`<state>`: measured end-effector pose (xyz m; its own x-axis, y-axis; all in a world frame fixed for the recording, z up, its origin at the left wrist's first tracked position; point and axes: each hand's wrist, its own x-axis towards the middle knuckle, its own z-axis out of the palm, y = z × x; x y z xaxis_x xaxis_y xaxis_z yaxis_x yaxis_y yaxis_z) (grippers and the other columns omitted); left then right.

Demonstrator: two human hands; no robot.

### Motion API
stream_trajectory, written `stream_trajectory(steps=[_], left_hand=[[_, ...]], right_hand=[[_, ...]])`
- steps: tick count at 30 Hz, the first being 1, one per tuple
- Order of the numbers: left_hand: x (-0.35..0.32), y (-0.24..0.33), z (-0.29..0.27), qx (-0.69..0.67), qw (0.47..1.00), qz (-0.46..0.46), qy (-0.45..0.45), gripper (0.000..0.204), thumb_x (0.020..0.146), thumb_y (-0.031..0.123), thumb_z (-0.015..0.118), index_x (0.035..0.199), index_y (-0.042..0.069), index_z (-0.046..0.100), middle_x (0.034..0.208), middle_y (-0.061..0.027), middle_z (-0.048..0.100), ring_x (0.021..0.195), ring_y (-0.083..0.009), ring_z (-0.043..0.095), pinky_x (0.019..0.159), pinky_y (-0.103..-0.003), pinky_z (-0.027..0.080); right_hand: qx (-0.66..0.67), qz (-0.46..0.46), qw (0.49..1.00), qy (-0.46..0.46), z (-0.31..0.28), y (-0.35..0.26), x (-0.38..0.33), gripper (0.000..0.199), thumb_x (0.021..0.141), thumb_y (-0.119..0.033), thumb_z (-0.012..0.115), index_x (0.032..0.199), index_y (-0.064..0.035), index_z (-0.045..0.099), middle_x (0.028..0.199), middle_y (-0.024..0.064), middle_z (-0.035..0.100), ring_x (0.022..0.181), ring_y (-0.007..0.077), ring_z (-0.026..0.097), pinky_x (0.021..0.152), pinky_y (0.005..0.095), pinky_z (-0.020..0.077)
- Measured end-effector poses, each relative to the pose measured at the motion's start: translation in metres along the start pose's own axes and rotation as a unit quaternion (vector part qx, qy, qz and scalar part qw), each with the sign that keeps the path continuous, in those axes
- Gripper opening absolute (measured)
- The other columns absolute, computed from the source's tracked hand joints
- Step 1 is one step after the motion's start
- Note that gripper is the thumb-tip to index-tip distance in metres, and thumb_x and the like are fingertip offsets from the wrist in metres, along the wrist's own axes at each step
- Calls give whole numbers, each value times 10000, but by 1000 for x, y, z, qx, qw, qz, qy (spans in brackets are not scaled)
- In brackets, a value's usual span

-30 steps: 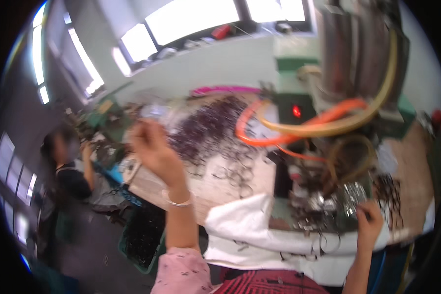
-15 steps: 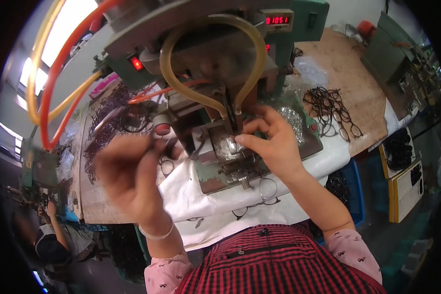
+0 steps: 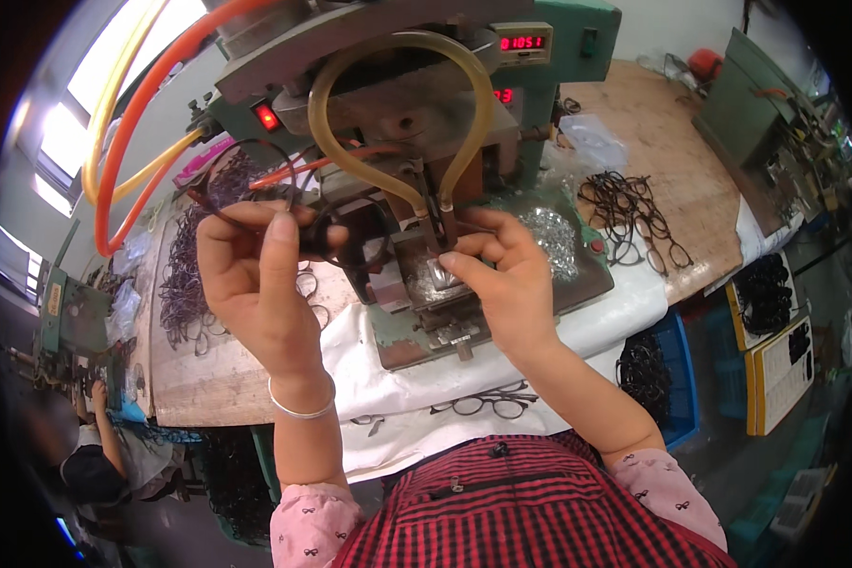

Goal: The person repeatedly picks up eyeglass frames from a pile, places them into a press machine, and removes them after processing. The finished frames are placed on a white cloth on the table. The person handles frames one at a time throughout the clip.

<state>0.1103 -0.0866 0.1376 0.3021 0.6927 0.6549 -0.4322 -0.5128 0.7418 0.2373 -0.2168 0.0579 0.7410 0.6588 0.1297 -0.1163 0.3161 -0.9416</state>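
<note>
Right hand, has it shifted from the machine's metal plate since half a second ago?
No. The right hand stays at the metal plate under the yellowish tube loop.

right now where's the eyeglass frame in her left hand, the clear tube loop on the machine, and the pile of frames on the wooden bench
dark eyeglass frame (image 3: 324,239), head view, on the rim beside the left thumb
clear tube loop (image 3: 399,40), head view, top of the arch
pile of eyeglass frames (image 3: 634,218), head view, middle of the pile

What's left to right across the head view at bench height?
Purple frame pile → left hand holding a dark frame → machine bed → right hand → shiny small parts → black frames on the wooden top → blue bin → yellow-edged box.
</note>
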Motion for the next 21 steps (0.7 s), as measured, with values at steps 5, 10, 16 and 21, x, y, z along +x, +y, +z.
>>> stream_trajectory(steps=[5, 10, 16, 21], left_hand=[[-33, -8, -13, 83, 987, 108, -89, 129, 876, -52, 599, 985, -9, 545, 974, -136, 651, 827, -180, 639, 655, -316, 581], [-64, -28, -6, 237, 837, 366, -332, 260, 658, 30, 713, 887, 77, 599, 1028, -93, 702, 787, -196, 636, 642, -274, 548], [-60, -33, 23, 252, 788, 427, -365, 256, 697, 50, 762, 863, 98, 573, 1028, -47, 697, 736, -176, 622, 678, -311, 614], [-68, -41, 6, 236, 796, 376, -411, 163, 706, 142, 704, 825, 122, 594, 1072, -48, 691, 705, -163, 605, 660, -306, 573]], right_hand=[[-234, -148, 961, -29, -23, -10, -11, 385, 817, -20, 662, 1198, -23, 613, 1191, 152, 653, 1155, 283, 602, 985, 362, 453], [-678, -127, 712, 130, -104, 47, 27, 235, 737, -75, 719, 969, -59, 684, 1253, 156, 621, 1269, 370, 500, 1031, 471, 421], [-589, -209, 774, 106, -126, 45, 39, 156, 747, -71, 707, 889, -54, 643, 1127, 148, 651, 1123, 351, 567, 949, 432, 449], [-572, -169, 794, 114, -145, 68, 19, 176, 820, -78, 628, 973, 5, 600, 902, 191, 594, 871, 400, 565, 771, 468, 451]])
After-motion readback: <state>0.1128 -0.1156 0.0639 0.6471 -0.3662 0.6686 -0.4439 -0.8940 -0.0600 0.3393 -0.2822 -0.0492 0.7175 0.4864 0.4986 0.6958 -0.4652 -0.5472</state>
